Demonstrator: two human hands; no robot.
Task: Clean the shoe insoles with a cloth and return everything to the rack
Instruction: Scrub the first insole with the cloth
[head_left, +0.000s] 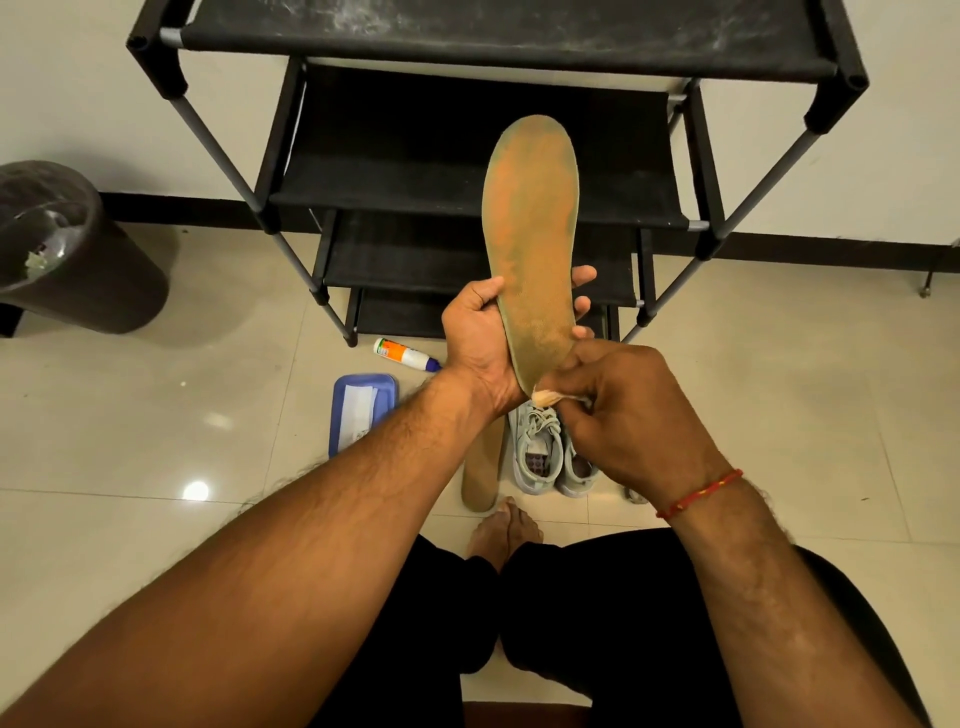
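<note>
Head view: insole held up before the rack, cloth at its heel.
Left grip is curled round the tan insole near its heel half, thumb on the face and fingers showing past the far edge. The insole stands toe-up in front of the black shoe rack. Right grip pinches a small wad of pale cloth against the heel end. On the floor below lie a second insole, grey shoes, a bottle and a blue tray.
</note>
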